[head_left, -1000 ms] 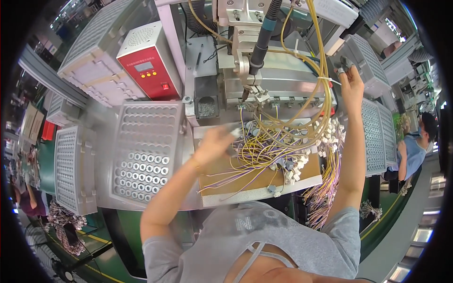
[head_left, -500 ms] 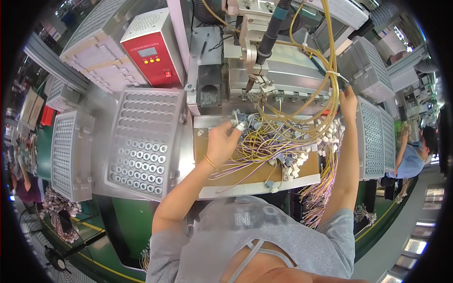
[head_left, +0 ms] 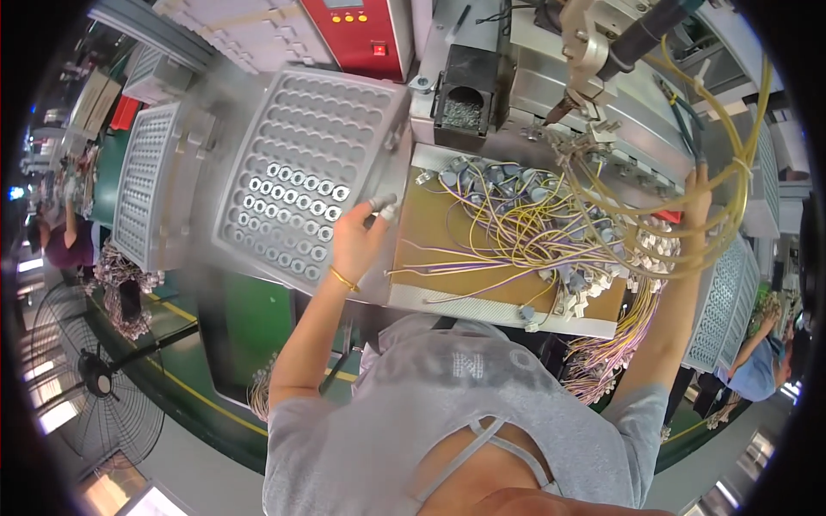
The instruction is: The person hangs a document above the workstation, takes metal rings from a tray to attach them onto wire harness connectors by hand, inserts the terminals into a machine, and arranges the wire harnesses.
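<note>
My left hand (head_left: 354, 245), with pale covers on the thumb and index fingertips, is over the right edge of a clear plastic tray (head_left: 385, 129). Its thumb and finger are a little apart, and I see nothing between them. Several silver metal rings (head_left: 320, 209) sit in rows in the tray's round pockets. To the right, my right hand (head_left: 699, 202) reaches up to the machine's front right corner, beside a red part (head_left: 667, 216) and dark-handled pliers (head_left: 687, 125). Yellow tubes partly cover its fingers. Between my hands lies a tangle of yellow and purple wires (head_left: 516, 228) with grey round parts.
A metal machine (head_left: 641, 129) with a black cylindrical tool (head_left: 641, 43) stands behind the wires. Left of it are a black box of grey bits (head_left: 463, 112) and a red control box (head_left: 366, 39). White connectors (head_left: 654, 249) hang off the board's right side. A stacked tray (head_left: 151, 189) stands far left.
My left hand has moved from the wire pile leftward to the tray's right edge. The whole view has shifted, so the bench appears farther right. My right hand stays at the machine's corner.
</note>
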The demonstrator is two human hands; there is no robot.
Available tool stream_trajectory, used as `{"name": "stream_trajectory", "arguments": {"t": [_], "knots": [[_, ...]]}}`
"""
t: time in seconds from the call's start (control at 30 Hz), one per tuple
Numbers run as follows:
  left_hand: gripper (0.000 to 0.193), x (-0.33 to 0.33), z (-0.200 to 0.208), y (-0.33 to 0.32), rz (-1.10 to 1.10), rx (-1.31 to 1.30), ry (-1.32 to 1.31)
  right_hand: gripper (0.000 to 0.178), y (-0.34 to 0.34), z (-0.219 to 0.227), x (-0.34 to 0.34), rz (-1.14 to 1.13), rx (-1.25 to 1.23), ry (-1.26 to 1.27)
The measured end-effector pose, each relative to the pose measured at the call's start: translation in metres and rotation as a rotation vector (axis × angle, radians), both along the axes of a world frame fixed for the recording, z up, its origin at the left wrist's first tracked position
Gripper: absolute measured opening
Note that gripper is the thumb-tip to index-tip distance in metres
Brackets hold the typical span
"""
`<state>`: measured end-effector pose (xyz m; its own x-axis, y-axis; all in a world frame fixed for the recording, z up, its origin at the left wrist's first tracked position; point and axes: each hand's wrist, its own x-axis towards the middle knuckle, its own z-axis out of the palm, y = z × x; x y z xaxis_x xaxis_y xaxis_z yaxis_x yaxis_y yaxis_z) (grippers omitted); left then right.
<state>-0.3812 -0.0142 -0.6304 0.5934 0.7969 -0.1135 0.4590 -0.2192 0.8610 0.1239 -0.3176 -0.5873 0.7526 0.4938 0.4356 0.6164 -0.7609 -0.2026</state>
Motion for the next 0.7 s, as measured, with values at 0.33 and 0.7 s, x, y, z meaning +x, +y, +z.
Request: {"name": "stream_trajectory", "arguments": {"t": [0.33,0.7], "knots": [[0.027,-0.012,-0.007,-0.009,-0.240,0.277,0.285,0.010,-0.001,0.006,0.009,-0.032,-0.020,-0.109],[0.023,-0.005,0.054,-0.009,-0.231,0.077,-0.052,0.034,-0.008,-0.012,-0.017,0.164,0.082,-0.214]]}}
